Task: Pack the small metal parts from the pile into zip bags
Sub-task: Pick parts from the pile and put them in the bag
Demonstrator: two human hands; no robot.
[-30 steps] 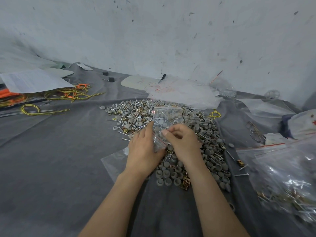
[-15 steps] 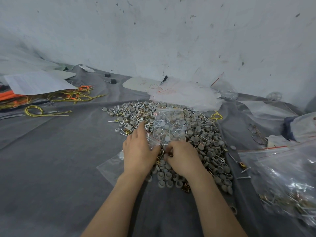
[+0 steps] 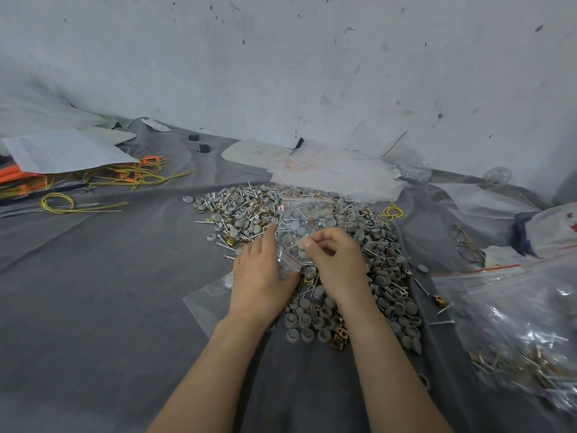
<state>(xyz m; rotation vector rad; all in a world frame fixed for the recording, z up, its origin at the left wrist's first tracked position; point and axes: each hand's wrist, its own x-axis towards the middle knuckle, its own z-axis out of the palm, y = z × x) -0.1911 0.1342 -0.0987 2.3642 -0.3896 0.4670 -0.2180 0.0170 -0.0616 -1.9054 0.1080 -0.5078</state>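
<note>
A pile of small metal parts [image 3: 312, 310], made of screws, grey caps and brass clips, covers the grey cloth in the middle. On the pile lies a clear zip bag [image 3: 304, 218] with several parts inside and its red-striped mouth toward me. My left hand [image 3: 262, 276] holds the bag's near left edge, index finger stretched along it. At the bag's mouth, my right hand [image 3: 338, 260] has its fingertips curled and pinches a small grey part [image 3: 301, 244].
An empty clear bag [image 3: 204, 303] lies flat under my left wrist. Large bags of packed parts [image 3: 515, 326] fill the right side. Yellow and orange wires [image 3: 93, 189] and papers [image 3: 62, 151] sit far left; plastic sheets [image 3: 337, 173] lie against the wall.
My right hand has come up off the near side of the pile to the bag's mouth with a part pinched in its fingertips. My left hand has stayed on the bag.
</note>
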